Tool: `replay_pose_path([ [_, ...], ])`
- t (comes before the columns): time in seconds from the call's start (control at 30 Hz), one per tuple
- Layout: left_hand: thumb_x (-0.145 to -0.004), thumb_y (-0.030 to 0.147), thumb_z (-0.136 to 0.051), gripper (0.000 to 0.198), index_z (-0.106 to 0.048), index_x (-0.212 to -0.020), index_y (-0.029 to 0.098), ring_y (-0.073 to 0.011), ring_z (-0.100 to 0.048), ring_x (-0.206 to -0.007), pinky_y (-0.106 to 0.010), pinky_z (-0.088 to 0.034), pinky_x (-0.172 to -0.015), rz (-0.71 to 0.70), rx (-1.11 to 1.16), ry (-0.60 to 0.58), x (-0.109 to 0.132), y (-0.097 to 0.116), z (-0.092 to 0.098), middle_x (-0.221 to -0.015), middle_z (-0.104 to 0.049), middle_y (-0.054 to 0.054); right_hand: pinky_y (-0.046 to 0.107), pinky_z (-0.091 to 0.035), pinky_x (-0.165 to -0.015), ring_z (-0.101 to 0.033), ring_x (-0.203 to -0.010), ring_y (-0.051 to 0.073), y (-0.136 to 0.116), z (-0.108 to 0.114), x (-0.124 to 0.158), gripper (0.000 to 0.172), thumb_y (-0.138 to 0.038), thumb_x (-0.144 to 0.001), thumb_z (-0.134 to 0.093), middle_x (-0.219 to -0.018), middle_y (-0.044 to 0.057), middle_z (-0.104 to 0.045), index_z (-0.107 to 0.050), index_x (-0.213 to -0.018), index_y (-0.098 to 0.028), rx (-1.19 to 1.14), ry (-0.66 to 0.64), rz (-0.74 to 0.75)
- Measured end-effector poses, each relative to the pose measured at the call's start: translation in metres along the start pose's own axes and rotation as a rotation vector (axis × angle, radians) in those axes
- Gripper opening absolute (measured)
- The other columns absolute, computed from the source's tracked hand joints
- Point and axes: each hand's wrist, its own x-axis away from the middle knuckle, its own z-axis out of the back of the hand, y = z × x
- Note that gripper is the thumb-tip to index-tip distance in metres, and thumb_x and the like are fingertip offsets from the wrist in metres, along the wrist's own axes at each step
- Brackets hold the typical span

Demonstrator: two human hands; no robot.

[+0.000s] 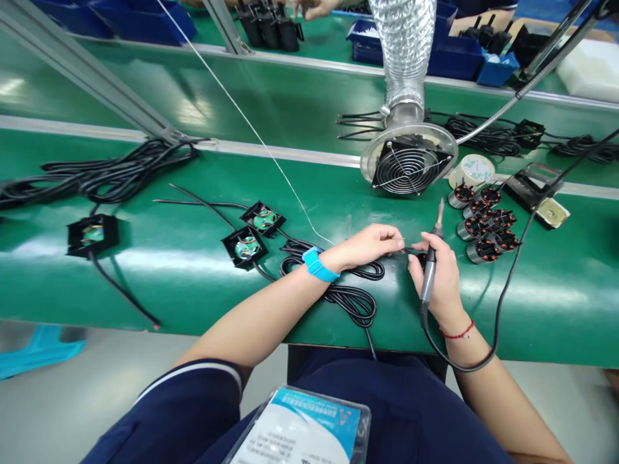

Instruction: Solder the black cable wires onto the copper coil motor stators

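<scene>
Head view — left hand (370, 247): pinching thin black wire (411, 251).
Right hand (445, 277): clasping slim grey soldering iron (429, 276), aimed at green desk's (561, 299) far edge — presumably safer.

Nearer you than the fan (406, 173), your right hand (443, 274) holds a soldering iron (428, 277), its tip near the fan. Your left hand (374, 246), also on this side of the fan, pinches a thin dark lead (411, 249), its detail too small to tell. Left of the fan, 3 open black boxes (111, 233) with circuit boards (247, 247) lie on the green counter (159, 290), the 2 nearest the fan close together. Right of it stand metal-cased coils (474, 227) and a tape roll (476, 167).
</scene>
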Motion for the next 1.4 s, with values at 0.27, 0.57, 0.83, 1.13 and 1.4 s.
replay_pose_path([
  [0.27,-0.085,0.025,-0.059,0.016,-0.059,-0.073,0.014,-0.0098,-0.044,-0.065,-0.024,-0.035,-0.064,-0.056,-0.190,-0.095,-0.002,-0.002,-0.006,-0.066,-0.052,0.004,0.040,-0.056,-0.083,-0.069,-0.083,0.019,-0.007,-0.008,-0.001,0.033,-0.024,-0.092,-0.057,-0.091,0.002,-0.071,-0.051,-0.124,-0.024,-0.151,0.041,-0.229],
  [0.57,-0.089,0.023,-0.054,0.016,-0.065,-0.081,0.015,-0.0140,-0.058,-0.077,-0.028,-0.044,-0.074,-0.216,-0.498,0.440,-0.005,0.000,0.051,-0.080,-0.067,-0.001,0.041,-0.056,-0.090,-0.070,-0.093,0.020,0.014,-0.003,0.006,0.034,-0.022,-0.092,-0.058,-0.099,0.005,-0.072,-0.053,-0.126,-0.023,-0.119,0.124,-0.099],
  [0.83,-0.099,0.029,-0.041,0.036,-0.073,-0.109,0.016,-0.0205,-0.063,-0.108,-0.038,-0.046,-0.102,-0.384,-0.514,1.138,-0.004,-0.016,0.100,-0.112,-0.073,-0.009,0.036,-0.058,-0.083,-0.071,-0.085,0.017,0.016,-0.001,0.008,0.030,-0.023,-0.095,-0.058,-0.091,0.003,-0.073,-0.056,-0.124,-0.023,-0.156,0.106,-0.088],
  [1.13,-0.101,0.025,-0.043,0.031,-0.070,-0.092,0.013,-0.0119,-0.059,-0.077,-0.023,-0.046,-0.073,-0.179,-0.454,-0.058,0.001,-0.014,-0.015,-0.088,-0.070,-0.004,0.030,-0.059,-0.071,-0.071,-0.081,0.016,0.018,0.001,0.010,0.045,-0.021,-0.090,-0.067,-0.100,0.005,-0.071,-0.053,-0.132,-0.024,-0.269,0.061,-0.018],
  [1.4,-0.103,0.030,-0.043,0.034,-0.060,-0.078,0.014,-0.0103,-0.050,-0.069,-0.023,-0.040,-0.071,-0.066,-0.348,-0.241,-0.002,-0.010,-0.019,-0.070,-0.056,0.002,0.038,-0.059,-0.076,-0.071,-0.076,0.020,0.031,0.000,0.012,0.036,-0.031,-0.087,-0.069,-0.088,0.004,-0.072,-0.060,-0.122,-0.023,-0.209,0.026,0.005],
])
